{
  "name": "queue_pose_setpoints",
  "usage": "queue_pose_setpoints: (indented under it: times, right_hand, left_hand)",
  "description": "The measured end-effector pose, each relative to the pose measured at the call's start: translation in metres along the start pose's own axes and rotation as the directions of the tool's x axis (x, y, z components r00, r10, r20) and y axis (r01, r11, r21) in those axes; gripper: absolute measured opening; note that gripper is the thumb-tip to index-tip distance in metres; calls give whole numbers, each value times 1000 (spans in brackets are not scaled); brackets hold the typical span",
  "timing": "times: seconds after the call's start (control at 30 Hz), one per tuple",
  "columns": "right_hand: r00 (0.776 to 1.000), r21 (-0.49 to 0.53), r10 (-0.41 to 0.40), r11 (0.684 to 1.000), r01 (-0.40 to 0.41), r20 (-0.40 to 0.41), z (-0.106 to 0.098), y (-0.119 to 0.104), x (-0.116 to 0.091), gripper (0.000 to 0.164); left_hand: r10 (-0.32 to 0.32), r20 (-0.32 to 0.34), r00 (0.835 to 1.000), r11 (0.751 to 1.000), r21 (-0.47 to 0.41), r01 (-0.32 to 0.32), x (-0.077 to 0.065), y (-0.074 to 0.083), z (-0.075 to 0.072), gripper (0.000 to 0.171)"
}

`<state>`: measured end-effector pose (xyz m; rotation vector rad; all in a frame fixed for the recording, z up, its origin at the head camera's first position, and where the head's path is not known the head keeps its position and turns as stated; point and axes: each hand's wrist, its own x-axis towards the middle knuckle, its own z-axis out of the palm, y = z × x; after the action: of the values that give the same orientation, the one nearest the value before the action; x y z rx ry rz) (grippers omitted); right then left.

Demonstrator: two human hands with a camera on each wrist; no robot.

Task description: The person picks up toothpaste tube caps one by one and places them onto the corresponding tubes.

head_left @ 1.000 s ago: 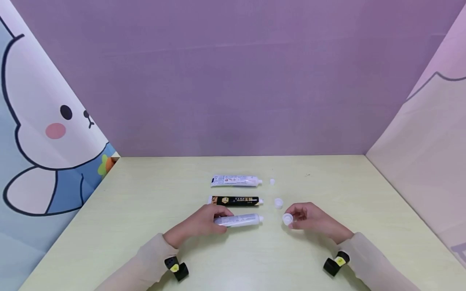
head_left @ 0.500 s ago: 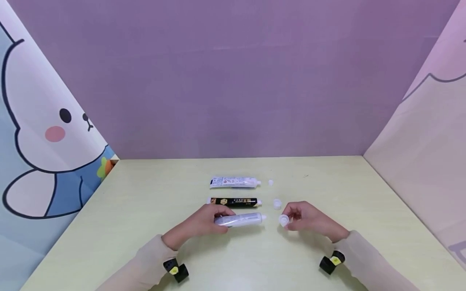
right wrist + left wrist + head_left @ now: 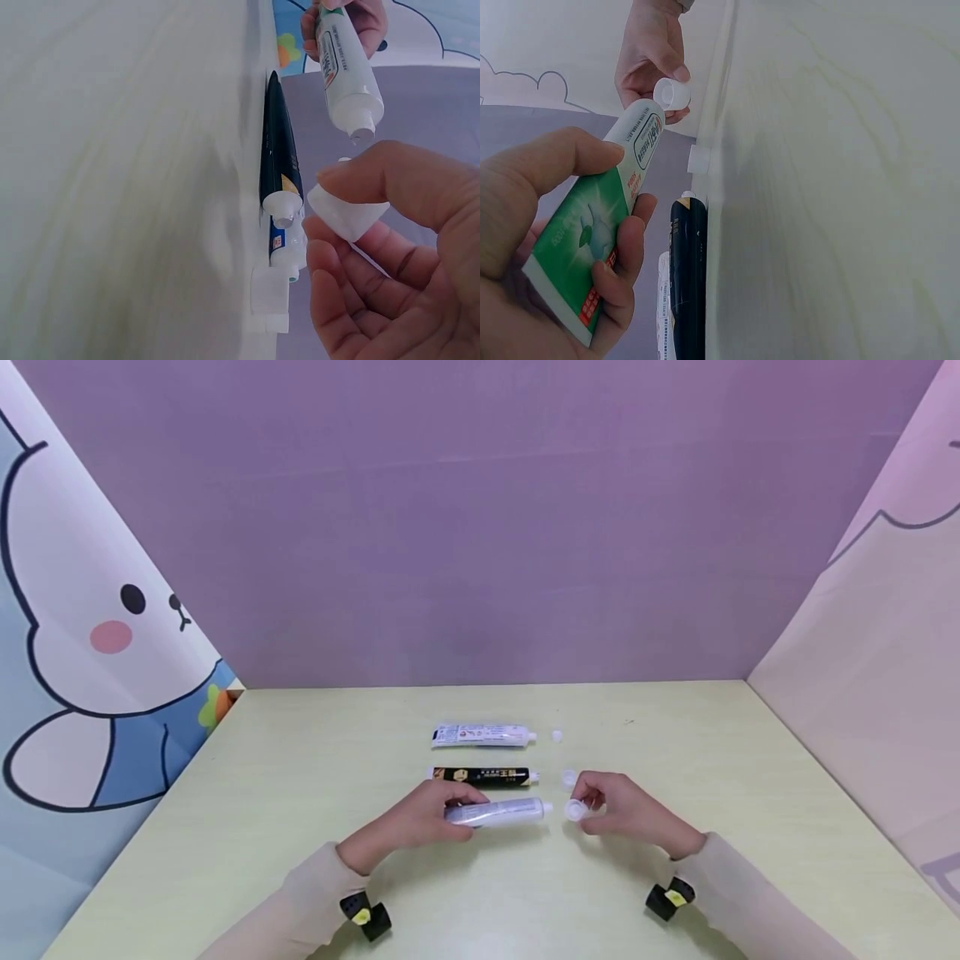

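In my left hand (image 3: 431, 817) I grip a white and green toothpaste tube (image 3: 600, 217), thumb on one face and fingers curled round the other. Its uncapped nozzle (image 3: 361, 133) points right, toward my other hand. Between thumb and fingers my right hand (image 3: 626, 810) pinches a white screw cap (image 3: 672, 94), its hollow side facing the nozzle. In the head view a small gap separates cap and nozzle. The held tube is raised off the table, just in front of a black toothpaste tube (image 3: 483, 777) lying there uncapped.
Behind the black tube lies a white toothpaste tube (image 3: 482, 736), also uncapped, with a small white cap (image 3: 557, 737) off its nozzle end. Another white cap (image 3: 568, 778) stands right of the black tube, partly behind my right hand. A purple backdrop (image 3: 480, 527) rises at the table's (image 3: 300, 760) far edge.
My right hand has moved left with the cap, closing most of the distance to the nozzle. The left hand has lifted the tube slightly and shifted it a little right.
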<state>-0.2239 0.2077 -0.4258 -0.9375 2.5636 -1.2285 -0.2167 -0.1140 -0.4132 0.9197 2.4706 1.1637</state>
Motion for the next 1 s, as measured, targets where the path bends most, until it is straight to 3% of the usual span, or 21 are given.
queue_pose_setpoints:
  times: [0.23, 1.0]
  right_hand:
    - [1000, -37, 7, 999, -7, 8, 4, -8, 4, 23]
    - [1000, 60, -3, 998, 2, 13, 4, -13, 7, 21]
  left_hand:
    - [9, 3, 1000, 1000, -1, -9, 0, 2, 1, 32]
    - [16, 19, 1000, 999, -40, -15, 3, 8, -2, 32]
